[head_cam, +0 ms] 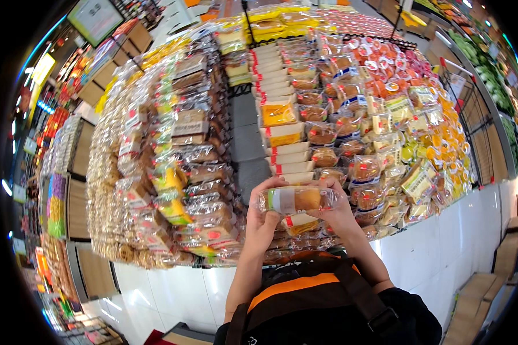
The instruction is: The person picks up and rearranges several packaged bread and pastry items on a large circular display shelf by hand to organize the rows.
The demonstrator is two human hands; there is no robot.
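Note:
My left hand (261, 220) grips the left end of a clear plastic pack of bread (300, 201), its thumb on the front lower edge. At the pack's other end, my right hand (337, 213) has its fingers around the crinkled wrapper. The pack lies crosswise between both hands, above the front of a large bakery display. Through the film show a golden-brown loaf and a pale label band. Just beyond it runs a column of packs in beige wrappers with red corners (287, 159). Left of that column is a strip of grey display surface (247, 142).
Brown bread packs (190, 125) line the left, with small wrapped items (101, 172) farther out. Round wrapped buns (323, 133) and orange jelly cups (373, 64) fill the right. A shopping cart (468, 116) stands at the far right. Black sign posts (247, 23) rise from the display.

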